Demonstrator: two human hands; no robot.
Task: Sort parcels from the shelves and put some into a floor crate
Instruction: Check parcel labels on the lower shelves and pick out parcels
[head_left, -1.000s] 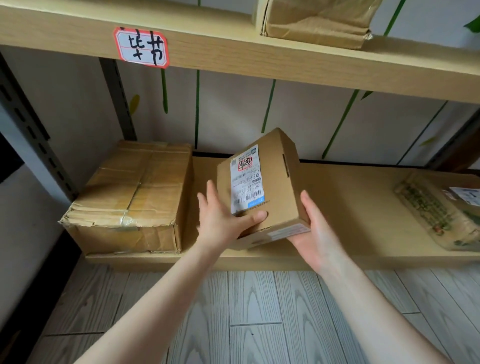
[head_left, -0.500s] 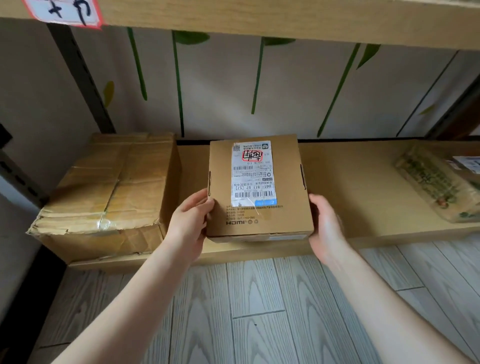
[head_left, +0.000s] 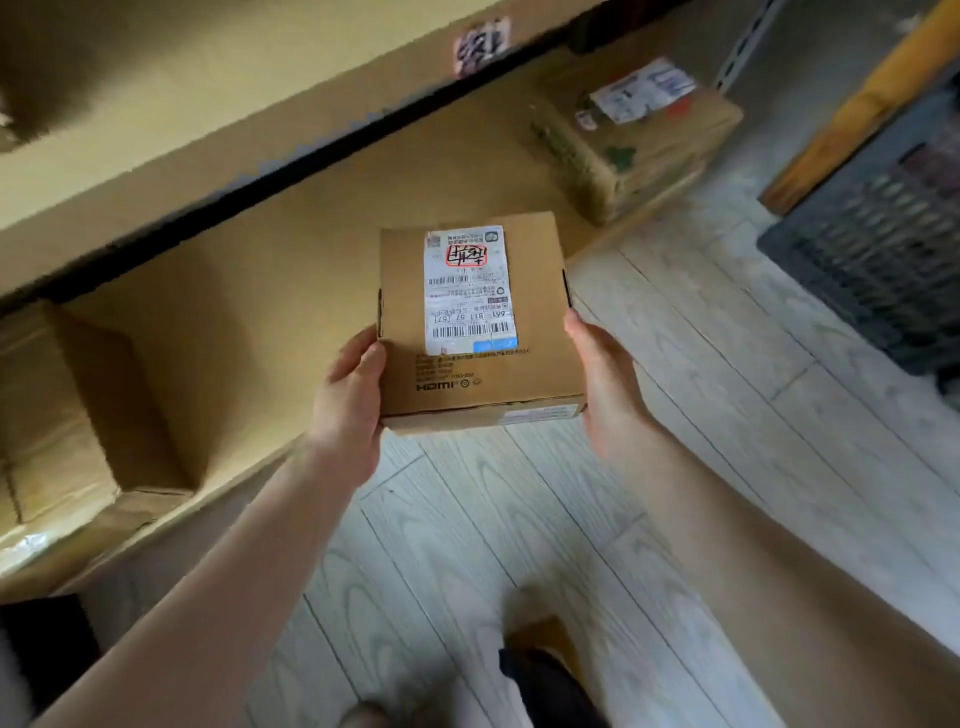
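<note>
A small brown cardboard parcel (head_left: 530, 364) with a white shipping label on its top face is held flat in mid-air, over the front edge of the low shelf (head_left: 270, 270). My left hand (head_left: 349, 400) grips its left side and my right hand (head_left: 602, 379) grips its right side. A dark slatted plastic crate (head_left: 872, 244) stands on the floor at the right edge of the view, well to the right of the parcel.
A large taped cardboard box (head_left: 57, 415) sits at the shelf's left end. A flatter parcel with a label (head_left: 634, 130) lies at its right end. Above runs an upper shelf board (head_left: 208, 104). Pale wood-plank floor (head_left: 675, 415) lies below. A wooden beam (head_left: 852, 109) stands behind the crate.
The parcel has come off the shelf and toward me, held level in both hands. The view has swung right and tilted, bringing the floor crate into sight.
</note>
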